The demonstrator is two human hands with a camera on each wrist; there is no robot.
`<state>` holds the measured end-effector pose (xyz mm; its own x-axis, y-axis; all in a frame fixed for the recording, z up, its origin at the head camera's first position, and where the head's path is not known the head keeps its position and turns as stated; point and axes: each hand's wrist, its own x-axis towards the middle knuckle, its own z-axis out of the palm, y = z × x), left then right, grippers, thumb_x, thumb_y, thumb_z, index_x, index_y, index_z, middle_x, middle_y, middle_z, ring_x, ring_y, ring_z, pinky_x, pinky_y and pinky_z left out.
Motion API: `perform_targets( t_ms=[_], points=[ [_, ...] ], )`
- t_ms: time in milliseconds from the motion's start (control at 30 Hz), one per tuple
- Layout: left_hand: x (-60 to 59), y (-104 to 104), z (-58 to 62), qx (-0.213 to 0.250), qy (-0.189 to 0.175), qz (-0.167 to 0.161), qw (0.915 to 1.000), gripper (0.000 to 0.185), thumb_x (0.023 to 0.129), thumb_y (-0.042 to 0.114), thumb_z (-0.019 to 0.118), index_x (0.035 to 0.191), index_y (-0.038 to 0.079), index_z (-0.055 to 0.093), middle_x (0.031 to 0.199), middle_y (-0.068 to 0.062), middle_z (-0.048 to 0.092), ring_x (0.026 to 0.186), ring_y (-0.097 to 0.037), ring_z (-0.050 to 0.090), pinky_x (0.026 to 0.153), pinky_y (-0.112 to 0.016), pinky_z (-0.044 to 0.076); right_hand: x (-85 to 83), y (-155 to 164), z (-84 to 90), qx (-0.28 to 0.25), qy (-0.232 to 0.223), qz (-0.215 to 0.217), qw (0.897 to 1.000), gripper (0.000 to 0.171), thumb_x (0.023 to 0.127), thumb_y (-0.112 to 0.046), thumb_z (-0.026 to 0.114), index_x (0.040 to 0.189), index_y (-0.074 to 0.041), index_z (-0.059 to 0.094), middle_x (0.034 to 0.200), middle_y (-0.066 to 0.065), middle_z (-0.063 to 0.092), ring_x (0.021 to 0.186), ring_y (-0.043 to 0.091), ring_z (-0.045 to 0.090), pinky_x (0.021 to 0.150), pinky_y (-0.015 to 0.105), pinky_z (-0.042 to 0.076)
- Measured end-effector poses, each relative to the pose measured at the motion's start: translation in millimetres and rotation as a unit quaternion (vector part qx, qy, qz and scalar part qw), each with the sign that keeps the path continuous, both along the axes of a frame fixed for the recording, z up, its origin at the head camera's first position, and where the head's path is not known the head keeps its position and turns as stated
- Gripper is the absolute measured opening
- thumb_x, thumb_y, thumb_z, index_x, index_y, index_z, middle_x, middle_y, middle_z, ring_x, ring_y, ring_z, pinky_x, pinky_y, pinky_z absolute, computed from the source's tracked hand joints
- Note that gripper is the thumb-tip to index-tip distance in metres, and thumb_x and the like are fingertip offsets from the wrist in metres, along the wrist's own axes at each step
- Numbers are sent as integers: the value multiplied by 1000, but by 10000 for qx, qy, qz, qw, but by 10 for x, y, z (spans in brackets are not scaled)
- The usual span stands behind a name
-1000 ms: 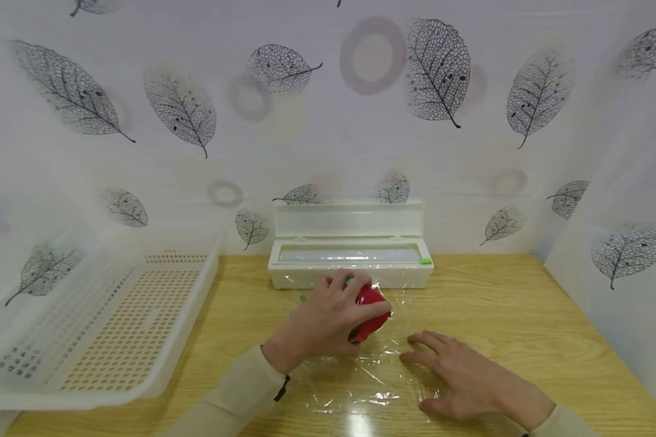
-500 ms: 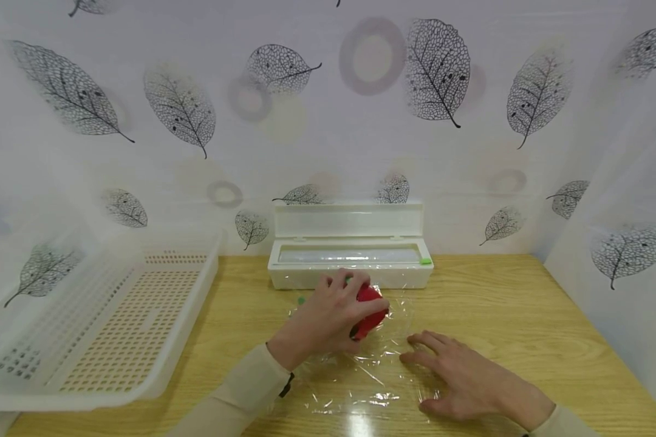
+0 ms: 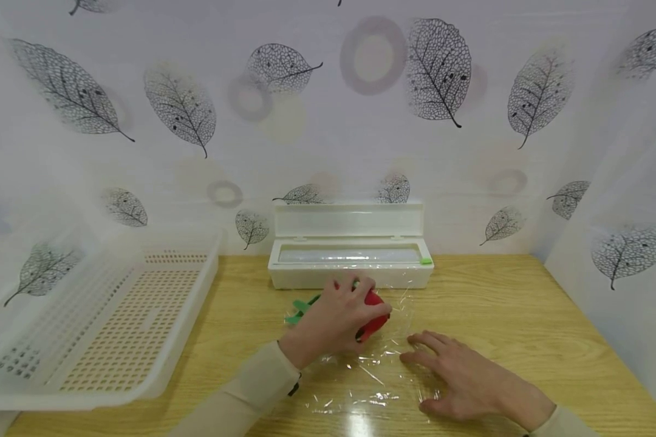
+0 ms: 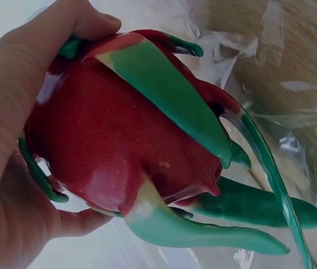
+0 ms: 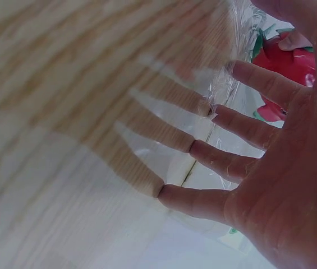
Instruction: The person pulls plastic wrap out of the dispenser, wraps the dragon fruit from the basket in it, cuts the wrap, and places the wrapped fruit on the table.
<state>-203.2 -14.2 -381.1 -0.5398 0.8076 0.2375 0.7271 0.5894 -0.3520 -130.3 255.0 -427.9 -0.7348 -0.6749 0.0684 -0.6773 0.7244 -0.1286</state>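
My left hand (image 3: pixel 333 312) grips a red dragon fruit (image 3: pixel 373 315) from above, its thumb and fingers curled round the body. In the left wrist view the dragon fruit (image 4: pixel 119 123) looks glossy, with long green leaf tips pointing away from the palm. Under it, a crinkled sheet of clear plastic wrap (image 3: pixel 372 382) lies spread on the table. My right hand (image 3: pixel 464 373) rests at the wrap's right side, fingers spread and fingertips down on the table. The right wrist view shows those fingertips of the right hand (image 5: pixel 281 151) at the wrap's wrinkled edge.
Behind the hands stands a white wrap dispenser box (image 3: pixel 350 278) with its lid raised, a roll inside and a small green slider (image 3: pixel 426 261). A white perforated plastic basket (image 3: pixel 188 331) sits at the left. Leaf-patterned sheeting (image 3: pixel 328 133) encloses the wooden table (image 3: pixel 503 291).
My left hand has shifted slightly right and turned the dragon fruit, so more green leaf tips show left of the hand. The right hand has stayed in place.
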Motion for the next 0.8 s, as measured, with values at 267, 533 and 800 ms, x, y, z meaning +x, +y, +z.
perform_targets(
  t_ms=[267, 533, 800],
  points=[
    [-26, 68, -53, -110, -55, 100, 9999, 65, 78, 65, 76, 136, 43, 53, 137, -4, 55, 124, -27, 55, 90, -48, 58, 6, -3, 4, 0, -14, -7, 10000, 63, 77, -51, 80, 134, -30, 62, 141, 5, 57, 126, 32, 59, 95, 58, 54],
    [-62, 93, -56, -37, -370, 124, 9992, 69, 77, 63, 78, 137, 40, 55, 140, -2, 54, 128, -25, 53, 91, -47, 57, 13, 3, 5, 1, -24, -36, 10000, 63, 77, -51, 81, 133, -30, 62, 142, 6, 57, 127, 33, 59, 95, 58, 54],
    [-140, 79, -31, 505, -1332, 8, 9898, 58, 84, 44, 78, 136, 35, 57, 147, -4, 48, 134, -23, 48, 96, -44, 53, 11, 14, -14, 0, 117, 17, 9999, 63, 76, -51, 81, 133, -30, 63, 140, 5, 58, 126, 31, 59, 94, 57, 55]
  ],
)
